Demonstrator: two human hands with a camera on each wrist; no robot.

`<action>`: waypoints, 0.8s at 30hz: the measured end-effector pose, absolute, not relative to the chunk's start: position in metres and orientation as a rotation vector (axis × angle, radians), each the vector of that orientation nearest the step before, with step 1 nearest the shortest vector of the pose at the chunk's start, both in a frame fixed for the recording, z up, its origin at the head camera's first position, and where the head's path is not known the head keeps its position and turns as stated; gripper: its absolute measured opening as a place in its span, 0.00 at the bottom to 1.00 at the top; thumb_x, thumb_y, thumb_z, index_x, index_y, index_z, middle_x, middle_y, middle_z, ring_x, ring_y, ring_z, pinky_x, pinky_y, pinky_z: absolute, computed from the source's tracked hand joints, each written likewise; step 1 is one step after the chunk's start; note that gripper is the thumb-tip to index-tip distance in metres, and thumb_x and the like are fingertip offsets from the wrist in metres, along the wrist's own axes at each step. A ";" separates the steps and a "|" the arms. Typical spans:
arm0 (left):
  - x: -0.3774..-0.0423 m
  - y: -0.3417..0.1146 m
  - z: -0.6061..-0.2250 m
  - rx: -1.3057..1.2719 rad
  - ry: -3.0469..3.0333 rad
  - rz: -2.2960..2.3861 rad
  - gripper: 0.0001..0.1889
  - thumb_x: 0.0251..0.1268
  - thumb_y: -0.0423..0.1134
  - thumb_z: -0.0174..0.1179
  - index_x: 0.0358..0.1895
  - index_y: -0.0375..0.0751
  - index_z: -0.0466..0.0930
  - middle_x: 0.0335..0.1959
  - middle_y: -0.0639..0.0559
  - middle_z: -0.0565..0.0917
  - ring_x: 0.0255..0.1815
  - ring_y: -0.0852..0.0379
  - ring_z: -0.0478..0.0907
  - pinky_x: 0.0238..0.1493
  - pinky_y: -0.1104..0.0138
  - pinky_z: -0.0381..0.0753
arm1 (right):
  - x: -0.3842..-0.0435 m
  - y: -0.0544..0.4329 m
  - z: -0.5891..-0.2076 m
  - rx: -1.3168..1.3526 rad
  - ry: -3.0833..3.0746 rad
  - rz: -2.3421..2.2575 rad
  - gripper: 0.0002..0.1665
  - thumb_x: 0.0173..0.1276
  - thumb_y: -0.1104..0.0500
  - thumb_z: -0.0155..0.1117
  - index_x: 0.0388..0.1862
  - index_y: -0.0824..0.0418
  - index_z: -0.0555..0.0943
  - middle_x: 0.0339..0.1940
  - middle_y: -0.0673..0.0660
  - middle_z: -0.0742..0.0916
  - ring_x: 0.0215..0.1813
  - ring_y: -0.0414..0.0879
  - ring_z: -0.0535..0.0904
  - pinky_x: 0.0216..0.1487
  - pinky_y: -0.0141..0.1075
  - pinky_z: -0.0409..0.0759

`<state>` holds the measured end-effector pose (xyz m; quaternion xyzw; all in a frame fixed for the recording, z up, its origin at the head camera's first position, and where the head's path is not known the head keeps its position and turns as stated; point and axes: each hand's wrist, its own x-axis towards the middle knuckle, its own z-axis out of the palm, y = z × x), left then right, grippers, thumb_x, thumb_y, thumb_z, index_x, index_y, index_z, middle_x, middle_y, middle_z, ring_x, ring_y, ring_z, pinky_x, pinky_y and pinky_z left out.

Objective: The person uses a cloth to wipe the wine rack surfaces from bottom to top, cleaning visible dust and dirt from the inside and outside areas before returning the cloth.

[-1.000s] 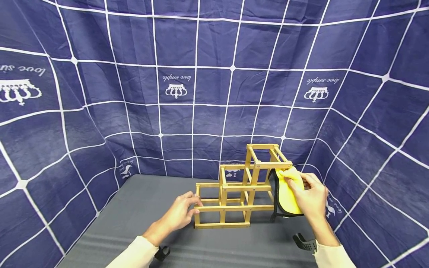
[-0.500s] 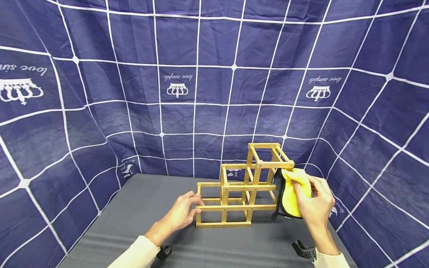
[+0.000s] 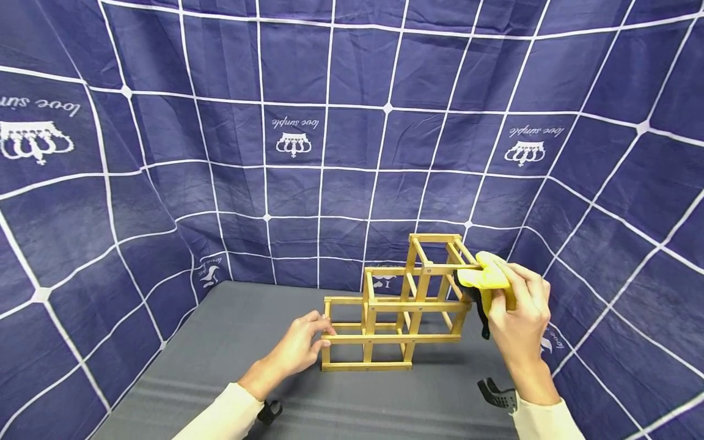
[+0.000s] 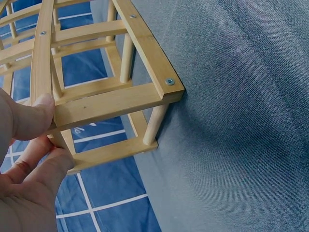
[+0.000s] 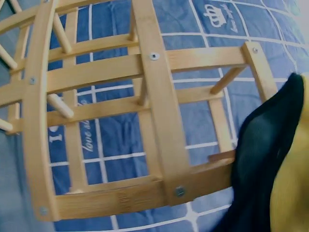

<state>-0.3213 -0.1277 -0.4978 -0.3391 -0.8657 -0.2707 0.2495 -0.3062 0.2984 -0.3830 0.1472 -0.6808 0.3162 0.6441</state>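
A stepped rack of pale wooden bars [image 3: 390,338] stands on the grey surface, tallest toward the right. At its low left end my left hand [image 3: 297,344] holds the corner. The left wrist view shows the thumb [image 4: 41,113] on the front bar and the fingers [image 4: 50,166] beneath and behind. My right hand [image 3: 519,308] grips a folded yellow cloth [image 3: 489,275] with a dark, black-edged side, bunched against the rack's upper right corner. Close up in the right wrist view, the cloth [image 5: 295,179] covers part of a wooden bar; the right fingers are out of sight there.
A grey table surface [image 3: 220,348] extends left and in front of the rack. Blue cloth with white grid lines [image 3: 352,140] hangs behind and at both sides, close to the right hand. A black strap sits at each wrist.
My right hand first drew the cloth slightly right, then raised it to the top right corner, baring the lower right bars. The left hand stays on the same corner.
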 end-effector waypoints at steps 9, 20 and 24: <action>-0.322 -0.127 -0.497 -0.923 -2.382 -0.726 0.14 0.63 0.23 0.81 0.43 0.47 0.93 0.48 0.47 0.91 0.60 0.40 0.95 0.64 0.46 0.96 | -0.316 0.285 -0.371 0.498 -1.780 0.532 0.33 0.64 0.79 0.68 0.65 0.59 0.94 0.60 0.64 0.96 0.64 0.71 0.86 0.59 0.64 0.73; -0.322 -0.128 -0.498 -0.921 -2.378 -0.714 0.15 0.63 0.22 0.82 0.43 0.47 0.92 0.48 0.48 0.91 0.58 0.42 0.95 0.62 0.48 0.97 | -0.320 0.252 -0.359 0.653 -1.908 0.503 0.31 0.64 0.77 0.78 0.66 0.64 0.91 0.58 0.67 0.96 0.64 0.72 0.88 0.75 0.65 0.77; -0.323 -0.128 -0.497 -0.922 -2.376 -0.706 0.15 0.63 0.22 0.82 0.43 0.48 0.92 0.48 0.48 0.91 0.59 0.41 0.95 0.64 0.48 0.96 | -0.322 0.247 -0.355 0.672 -1.938 0.503 0.31 0.65 0.72 0.81 0.68 0.64 0.90 0.57 0.66 0.95 0.63 0.70 0.88 0.74 0.64 0.76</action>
